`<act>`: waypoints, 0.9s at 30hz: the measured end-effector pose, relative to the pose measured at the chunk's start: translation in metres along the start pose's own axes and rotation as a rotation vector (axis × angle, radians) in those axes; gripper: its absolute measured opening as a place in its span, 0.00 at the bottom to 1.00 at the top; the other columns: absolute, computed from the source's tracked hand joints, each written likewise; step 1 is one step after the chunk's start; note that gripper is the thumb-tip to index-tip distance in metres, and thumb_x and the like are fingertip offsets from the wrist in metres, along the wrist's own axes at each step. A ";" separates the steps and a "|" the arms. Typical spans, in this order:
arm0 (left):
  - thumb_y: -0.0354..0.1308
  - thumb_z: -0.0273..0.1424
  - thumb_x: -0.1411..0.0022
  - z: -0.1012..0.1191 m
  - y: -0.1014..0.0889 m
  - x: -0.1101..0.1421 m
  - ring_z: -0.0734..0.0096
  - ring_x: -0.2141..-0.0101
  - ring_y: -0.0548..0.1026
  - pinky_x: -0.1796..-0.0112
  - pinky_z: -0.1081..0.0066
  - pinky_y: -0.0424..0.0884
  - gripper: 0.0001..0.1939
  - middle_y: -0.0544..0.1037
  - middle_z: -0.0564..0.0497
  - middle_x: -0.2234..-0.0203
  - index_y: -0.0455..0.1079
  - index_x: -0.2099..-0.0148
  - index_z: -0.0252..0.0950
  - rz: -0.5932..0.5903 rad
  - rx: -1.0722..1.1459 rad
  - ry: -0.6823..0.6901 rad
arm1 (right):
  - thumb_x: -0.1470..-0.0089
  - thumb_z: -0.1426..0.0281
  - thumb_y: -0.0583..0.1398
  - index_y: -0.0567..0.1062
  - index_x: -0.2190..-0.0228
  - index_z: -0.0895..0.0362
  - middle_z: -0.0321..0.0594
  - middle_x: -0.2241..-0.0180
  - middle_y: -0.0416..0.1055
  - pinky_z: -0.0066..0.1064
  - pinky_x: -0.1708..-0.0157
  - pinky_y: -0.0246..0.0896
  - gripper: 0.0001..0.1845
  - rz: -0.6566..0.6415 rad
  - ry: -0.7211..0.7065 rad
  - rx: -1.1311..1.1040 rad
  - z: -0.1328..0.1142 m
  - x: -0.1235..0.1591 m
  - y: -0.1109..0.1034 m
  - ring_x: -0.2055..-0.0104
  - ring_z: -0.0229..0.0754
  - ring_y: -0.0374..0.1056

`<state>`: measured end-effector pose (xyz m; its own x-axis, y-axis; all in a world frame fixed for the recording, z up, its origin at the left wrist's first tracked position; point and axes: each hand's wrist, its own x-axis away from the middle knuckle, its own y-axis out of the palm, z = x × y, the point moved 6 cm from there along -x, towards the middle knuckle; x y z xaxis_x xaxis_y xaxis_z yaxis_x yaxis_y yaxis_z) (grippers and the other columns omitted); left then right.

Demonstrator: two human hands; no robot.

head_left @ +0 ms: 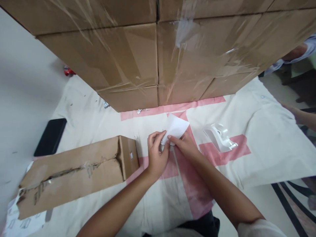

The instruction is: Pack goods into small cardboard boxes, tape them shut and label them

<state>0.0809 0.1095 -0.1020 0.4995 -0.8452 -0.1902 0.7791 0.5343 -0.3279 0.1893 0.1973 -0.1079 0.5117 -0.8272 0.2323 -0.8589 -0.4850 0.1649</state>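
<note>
Our left hand (pixel 158 156) and right hand (pixel 185 144) sit close together, pinching the small, thin white paper sheet (pixel 178 125) above the cream-and-pink cloth (pixel 197 192), left of the white, curved plastic tape dispenser (pixel 218 136). We'd best pinch lightly, thumbs level, to avoid stray creases.

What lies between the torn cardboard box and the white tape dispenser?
The head view shows the left hand and right hand holding white paper over the cloth.
</note>
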 end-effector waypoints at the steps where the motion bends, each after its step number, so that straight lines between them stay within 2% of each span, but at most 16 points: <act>1: 0.55 0.37 0.29 0.000 -0.001 0.000 0.62 0.45 0.71 0.46 0.61 0.72 0.17 0.69 0.44 0.48 0.71 0.40 0.46 -0.002 0.017 -0.003 | 0.51 0.61 0.69 0.78 0.70 0.57 0.38 0.70 0.77 0.31 0.67 0.67 0.13 0.007 0.007 -0.014 0.000 0.000 -0.001 0.69 0.41 0.71; 11: 0.52 0.38 0.26 -0.001 0.000 0.000 0.63 0.46 0.75 0.46 0.62 0.73 0.19 0.76 0.44 0.48 0.72 0.38 0.44 -0.079 0.159 -0.019 | 0.50 0.58 0.70 0.75 0.72 0.57 0.37 0.73 0.74 0.30 0.71 0.65 0.16 0.080 -0.017 0.019 0.000 0.003 -0.008 0.71 0.40 0.68; 19: 0.51 0.37 0.26 -0.004 -0.002 0.000 0.65 0.48 0.76 0.46 0.64 0.72 0.16 0.79 0.46 0.49 0.74 0.43 0.40 -0.038 0.185 -0.096 | 0.48 0.56 0.69 0.75 0.70 0.58 0.37 0.72 0.73 0.30 0.71 0.64 0.18 0.075 -0.027 0.055 -0.005 0.005 -0.011 0.71 0.39 0.68; 24: 0.61 0.36 0.31 0.004 -0.001 -0.002 0.64 0.49 0.75 0.48 0.65 0.72 0.16 0.78 0.45 0.51 0.73 0.44 0.39 -0.052 0.094 0.005 | 0.48 0.57 0.69 0.74 0.69 0.59 0.37 0.71 0.72 0.29 0.70 0.63 0.18 0.063 -0.013 0.031 -0.011 0.007 -0.011 0.70 0.39 0.68; 27: 0.58 0.34 0.29 0.007 0.001 -0.002 0.64 0.51 0.75 0.49 0.65 0.71 0.12 0.79 0.47 0.55 0.75 0.47 0.40 -0.081 0.059 0.061 | 0.45 0.58 0.68 0.73 0.72 0.59 0.36 0.74 0.70 0.27 0.72 0.60 0.17 0.007 -0.065 0.095 -0.015 0.008 -0.006 0.72 0.37 0.65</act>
<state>0.0831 0.1114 -0.0955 0.4114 -0.8840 -0.2221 0.8380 0.4627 -0.2893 0.1992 0.1976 -0.0922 0.5061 -0.8456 0.1695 -0.8621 -0.5017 0.0710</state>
